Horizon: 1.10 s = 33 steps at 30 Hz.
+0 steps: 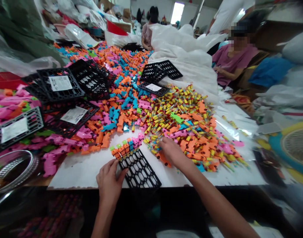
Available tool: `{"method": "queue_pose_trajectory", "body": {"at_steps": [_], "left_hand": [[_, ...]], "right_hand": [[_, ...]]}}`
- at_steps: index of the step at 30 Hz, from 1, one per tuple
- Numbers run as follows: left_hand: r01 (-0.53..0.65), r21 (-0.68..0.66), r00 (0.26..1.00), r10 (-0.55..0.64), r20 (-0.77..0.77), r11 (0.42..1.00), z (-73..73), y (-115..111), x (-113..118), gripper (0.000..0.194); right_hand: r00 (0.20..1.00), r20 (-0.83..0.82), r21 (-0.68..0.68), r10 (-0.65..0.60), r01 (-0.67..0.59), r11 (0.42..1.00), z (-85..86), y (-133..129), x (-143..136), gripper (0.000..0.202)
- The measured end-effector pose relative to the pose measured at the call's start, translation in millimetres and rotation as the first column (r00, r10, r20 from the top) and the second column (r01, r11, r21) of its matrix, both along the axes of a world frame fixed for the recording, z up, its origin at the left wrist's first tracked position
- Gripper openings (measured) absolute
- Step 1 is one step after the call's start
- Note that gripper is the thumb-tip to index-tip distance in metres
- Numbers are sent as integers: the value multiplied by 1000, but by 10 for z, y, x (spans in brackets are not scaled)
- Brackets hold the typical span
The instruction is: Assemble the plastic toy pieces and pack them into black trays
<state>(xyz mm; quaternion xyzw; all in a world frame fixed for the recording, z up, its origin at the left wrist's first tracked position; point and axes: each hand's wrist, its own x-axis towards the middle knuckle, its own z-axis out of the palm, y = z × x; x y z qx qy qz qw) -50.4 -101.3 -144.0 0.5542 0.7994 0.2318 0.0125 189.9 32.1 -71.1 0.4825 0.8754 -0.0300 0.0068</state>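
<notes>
A black plastic grid tray point(142, 170) lies slanted at the table's near edge, with a row of small orange, blue and pink toys point(126, 148) along its far end. My left hand point(110, 178) grips the tray's left side, thumb over the frame. To the right, my right hand point(171, 150) reaches into the near edge of a heap of small yellow-and-red tubes point(163, 115). Its fingertips are bent down among the pieces, and what they touch is hidden. Beside that hand is an orange toy point(163, 158).
Black trays with white labels point(75, 115) are stacked on the left over pink and orange toys. More trays point(155, 71) lie behind the tubes. A clear round container point(14, 172) stands at the left edge. Two people sit beyond the heaps; another stands at the upper right.
</notes>
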Motion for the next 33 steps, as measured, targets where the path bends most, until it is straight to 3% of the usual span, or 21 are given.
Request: {"method": "queue_pose_trajectory", "body": {"at_steps": [5,9,11,13,17,22,25,28,31,33], "left_hand": [[-1,-4,1000,1,11,1000,21,-6,14,42],[-12,0,999,12,33,1000,24,-27,12,42],[-10,6,999,10,45,1000,22,-31,5,42],[-7,12,999,6,53,1000,21,-25,0,42],[-12,26,998,10,65,1000,22,-15,-1,43],[-16,42,997,13,79,999,30,-61,9,41],[-30,13,997,29,74,999,70,-70,40,42],[-77,-31,994,79,69,997,131,-41,112,42],[-112,-67,992,116,48,991,174,-14,206,44],[-89,-82,995,92,32,993,182,-15,252,48]], "right_hand": [[973,-230,-3,-35,35,999,-16,86,-40,25],[980,-199,-21,-31,28,999,28,-23,28,18],[988,-143,24,53,-50,998,41,-100,44,17],[974,-79,97,212,-204,974,37,-126,4,15],[867,27,125,498,-497,858,-15,-6,-159,11],[820,-81,175,566,-548,818,-64,121,-99,15],[833,-202,281,515,-455,845,-69,138,87,24],[829,-426,269,363,-267,925,-94,76,170,25],[700,-702,52,131,-133,990,-162,-120,13,16],[587,-807,-189,-67,-150,970,-232,-294,-200,11]]}}
